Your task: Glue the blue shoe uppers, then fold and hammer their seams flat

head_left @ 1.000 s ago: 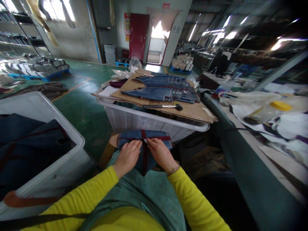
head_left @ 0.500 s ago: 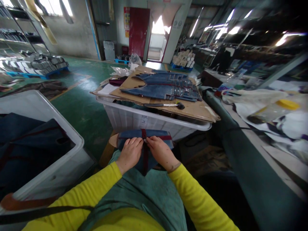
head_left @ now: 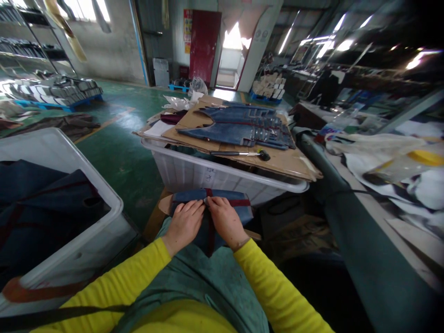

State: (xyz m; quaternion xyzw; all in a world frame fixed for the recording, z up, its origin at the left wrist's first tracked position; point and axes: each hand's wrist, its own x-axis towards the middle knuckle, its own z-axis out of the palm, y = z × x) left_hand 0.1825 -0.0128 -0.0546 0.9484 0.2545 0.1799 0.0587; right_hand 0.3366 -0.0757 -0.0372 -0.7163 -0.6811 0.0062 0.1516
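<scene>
A blue leather-like workpiece (head_left: 190, 195) with dark red strips crossing on it lies over my lap, in front of the white bin. Both my left hand (head_left: 185, 223) and my right hand (head_left: 226, 222) rest on it, fingers bent, their tips meeting beside the upright red strip (head_left: 211, 236). My fingers pinch the workpiece's material there; the exact spot is mostly covered. A pale, rounded board end (head_left: 165, 205) pokes out at the workpiece's left, and a thin wooden edge (head_left: 252, 235) shows to the right.
Cardboard (head_left: 294, 165) covers a white bin (head_left: 180, 170) ahead, carrying stacked blue cut pieces (head_left: 222, 133) and a black-headed brush (head_left: 263, 155). Another white bin (head_left: 116, 206) at left holds blue pieces. A cluttered bench (head_left: 350, 203) with a yellow-lided jar (head_left: 398, 169) runs along the right.
My hands have shifted slightly on the workpiece, the right one moving left and closer to the left. The wooden edge at right now shows. The whole view has tilted a little.
</scene>
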